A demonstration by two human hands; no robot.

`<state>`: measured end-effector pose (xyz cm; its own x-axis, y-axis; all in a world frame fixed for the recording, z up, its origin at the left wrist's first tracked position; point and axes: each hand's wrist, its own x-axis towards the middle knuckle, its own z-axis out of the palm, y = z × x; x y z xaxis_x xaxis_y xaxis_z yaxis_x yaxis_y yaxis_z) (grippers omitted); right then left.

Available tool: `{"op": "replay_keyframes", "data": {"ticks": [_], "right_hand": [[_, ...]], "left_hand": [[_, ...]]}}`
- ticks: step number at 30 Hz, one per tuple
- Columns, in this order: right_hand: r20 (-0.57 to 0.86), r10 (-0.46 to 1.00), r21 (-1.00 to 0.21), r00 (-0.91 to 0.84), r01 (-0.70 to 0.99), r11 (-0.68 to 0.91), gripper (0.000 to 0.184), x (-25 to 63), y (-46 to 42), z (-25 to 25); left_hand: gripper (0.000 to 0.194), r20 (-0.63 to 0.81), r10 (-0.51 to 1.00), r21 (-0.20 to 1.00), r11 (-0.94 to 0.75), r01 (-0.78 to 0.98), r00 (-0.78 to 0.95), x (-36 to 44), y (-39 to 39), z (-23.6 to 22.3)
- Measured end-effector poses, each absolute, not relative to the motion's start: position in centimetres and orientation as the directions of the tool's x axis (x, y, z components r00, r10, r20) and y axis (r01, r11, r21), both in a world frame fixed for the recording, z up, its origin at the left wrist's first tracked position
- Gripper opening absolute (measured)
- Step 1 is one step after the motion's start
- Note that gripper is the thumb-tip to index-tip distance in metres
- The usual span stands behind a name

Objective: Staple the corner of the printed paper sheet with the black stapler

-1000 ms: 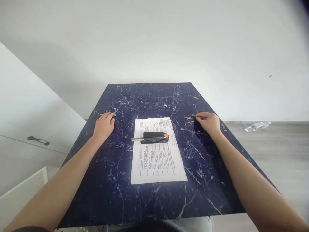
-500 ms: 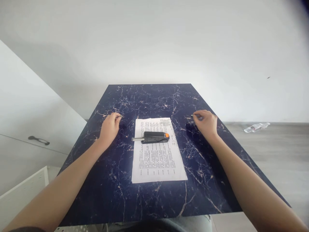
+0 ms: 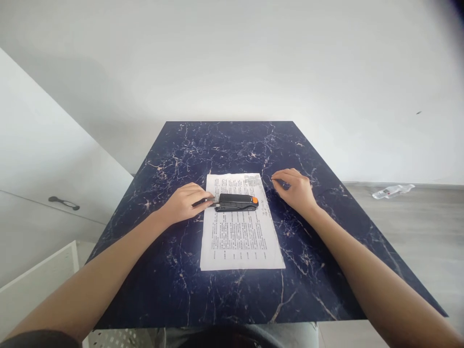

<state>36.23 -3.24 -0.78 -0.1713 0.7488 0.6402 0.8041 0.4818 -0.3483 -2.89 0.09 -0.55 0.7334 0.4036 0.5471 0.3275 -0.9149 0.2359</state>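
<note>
A black stapler (image 3: pixel 237 202) with an orange patch at its right end lies crosswise on a printed sheet of paper (image 3: pixel 239 261). My left hand (image 3: pixel 186 203) is closed in a pinch at the stapler's left end, its fingertips at the pulled-out metal tray. The fingers cover most of that tray and whatever is between them. Just right of the sheet's top corner, my right hand (image 3: pixel 294 188) holds thumb and forefinger pinched together above the table. Anything in that pinch is too small to make out.
The dark blue marbled table (image 3: pixel 232 145) has its far edge near a white wall (image 3: pixel 232 58). A crumpled clear plastic item (image 3: pixel 393 191) lies on the floor at right. On the left are a cabinet handle (image 3: pixel 64 202) and a white perforated basket (image 3: pixel 39 266).
My left hand has moved right and towards me, from the bare table to the stapler's tray. My right hand has come slightly left. Small grey strips seen earlier at both fingertips no longer show clearly.
</note>
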Motion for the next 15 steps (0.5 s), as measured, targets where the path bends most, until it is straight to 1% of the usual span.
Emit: {"op": "replay_keyframes", "data": {"ticks": [4,8,12,15], "right_hand": [[0.619,0.764,-0.352,-0.183,0.805,0.478,0.015,36.31,-3.29,-1.06],[0.604,0.771,-0.352,-0.199,0.802,0.483,0.015,36.29,-3.34,-1.20],[0.612,0.761,-0.343,-0.216,0.794,0.502,0.014,36.24,-3.36,-1.15],[0.627,0.745,-0.332,-0.229,0.786,0.521,0.015,36.19,-3.37,-1.12]], "left_hand": [[0.014,0.519,0.397,0.233,-0.918,0.322,0.757,-2.91,0.11,-0.62],[0.015,0.580,0.366,0.222,-0.931,0.291,0.728,-2.76,-0.07,-0.44],[0.016,0.574,0.318,0.203,-0.948,0.244,0.755,-2.78,0.04,-0.50],[0.020,0.613,0.297,0.186,-0.955,0.231,0.732,-2.78,0.09,-0.67]]}}
